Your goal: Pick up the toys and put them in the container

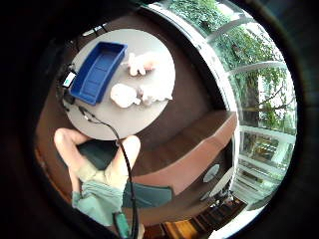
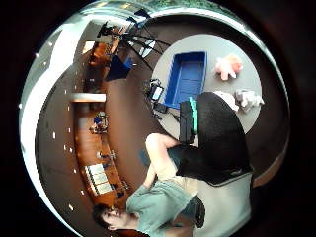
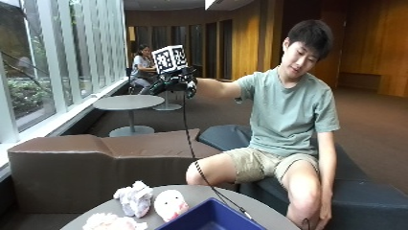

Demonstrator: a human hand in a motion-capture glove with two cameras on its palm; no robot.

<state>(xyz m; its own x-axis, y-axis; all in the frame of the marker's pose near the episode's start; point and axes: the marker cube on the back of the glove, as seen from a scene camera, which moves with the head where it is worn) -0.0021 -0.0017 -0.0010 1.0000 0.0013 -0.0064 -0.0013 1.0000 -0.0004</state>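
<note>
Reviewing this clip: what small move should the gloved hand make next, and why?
Probably lower the gloved right hand toward the table: it is raised high, holding nothing, while three plush toys lie beside the blue container, none inside.

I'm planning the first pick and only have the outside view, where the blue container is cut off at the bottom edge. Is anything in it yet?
Observer: No. In the little finger side palm view the blue container is empty.
Operator: Are there more toys than the three I see?
Observer: No, just three, all on the table along one long side of the container: a pink toy, a white toy and a grey toy.
Operator: Anything on the container's other side?
Observer: A small device with a lit screen lies at the table's edge there.
</note>
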